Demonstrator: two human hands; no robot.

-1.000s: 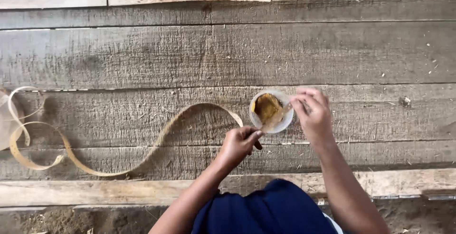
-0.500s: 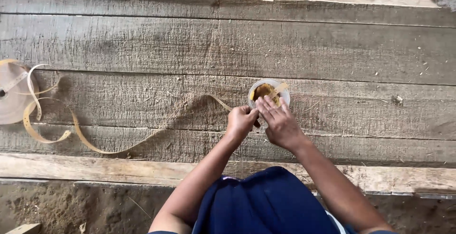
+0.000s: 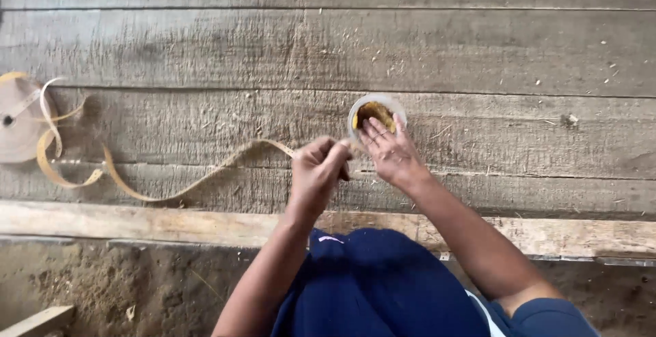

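Thin tan veneer strip (image 3: 205, 176) snakes across the rough grey wooden planks (image 3: 205, 50) from a pale round spool (image 3: 17, 122) at far left to the left hand (image 3: 316, 169), which is clenched around its near end. The right hand (image 3: 389, 152) lies spread over the small clear round plastic cup of brown-yellow paste (image 3: 374, 113), fingertips at its rim or in the paste; whether it grasps anything I cannot tell. The light cup could tip under that pressure and spill. A sideways tug by the left hand may kink the curved strip or drag it through the sawdust.
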